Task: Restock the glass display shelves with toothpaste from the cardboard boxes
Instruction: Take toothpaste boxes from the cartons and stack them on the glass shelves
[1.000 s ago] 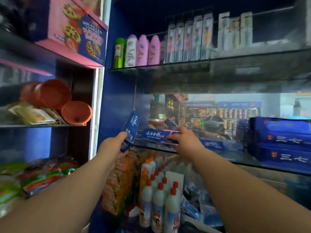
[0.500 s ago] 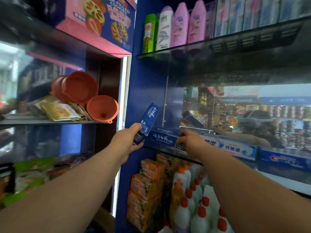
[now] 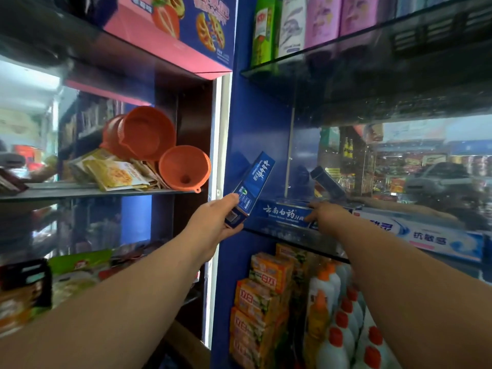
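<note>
both hands sit nearer the blue side wall [image 3: 253,129] than a second ago, and the flat toothpaste box [image 3: 283,214] now lies along the front of the glass shelf [image 3: 292,238], its left end close to that wall. the right hand [image 3: 328,215] grips this box's right end, just left of a white toothpaste box [image 3: 431,238]. the left hand [image 3: 213,225] is wrapped round the lower end of a tilted toothpaste box [image 3: 251,187], off the shelf, just beside the flat one's left end.

blue cabinet upright [image 3: 255,155] | mirrored back panel [image 3: 426,161] | brown side panel [image 3: 194,123]
</note>
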